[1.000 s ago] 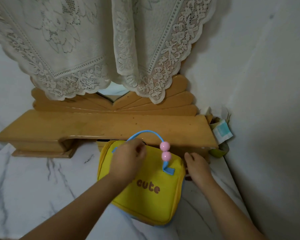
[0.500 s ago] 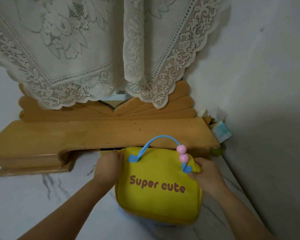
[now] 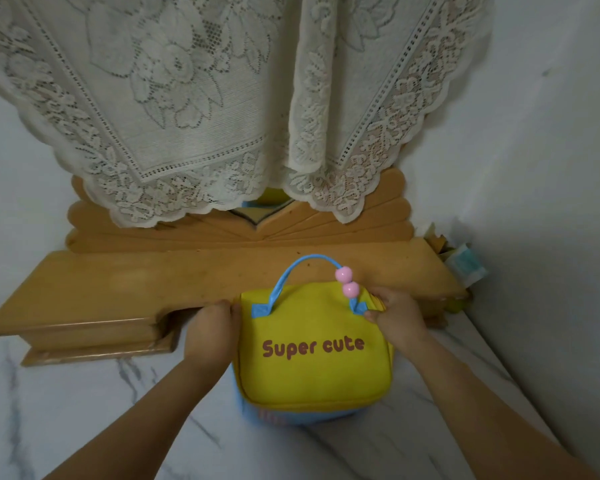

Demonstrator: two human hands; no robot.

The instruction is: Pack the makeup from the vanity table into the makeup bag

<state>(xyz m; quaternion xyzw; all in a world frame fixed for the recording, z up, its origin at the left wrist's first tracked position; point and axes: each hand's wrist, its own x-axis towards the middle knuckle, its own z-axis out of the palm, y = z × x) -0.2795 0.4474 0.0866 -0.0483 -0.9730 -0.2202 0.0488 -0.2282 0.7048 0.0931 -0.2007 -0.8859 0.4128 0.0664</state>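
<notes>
Between both hands, the yellow fabric makeup bag [image 3: 312, 344] lettered "Super cute" now stands upright on the white marbled counter [image 3: 84, 410], no longer tilted. Left hand [image 3: 210, 327] fingers curl against its side; right hand [image 3: 397, 315] fingers pinch its top corner.

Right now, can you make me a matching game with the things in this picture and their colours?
Things:
1. bag
2. handle
3. beads
4. lace cloth

Colours:
a. pink
b. white
c. yellow
d. blue

Pairs: 1-c, 2-d, 3-a, 4-b
</notes>
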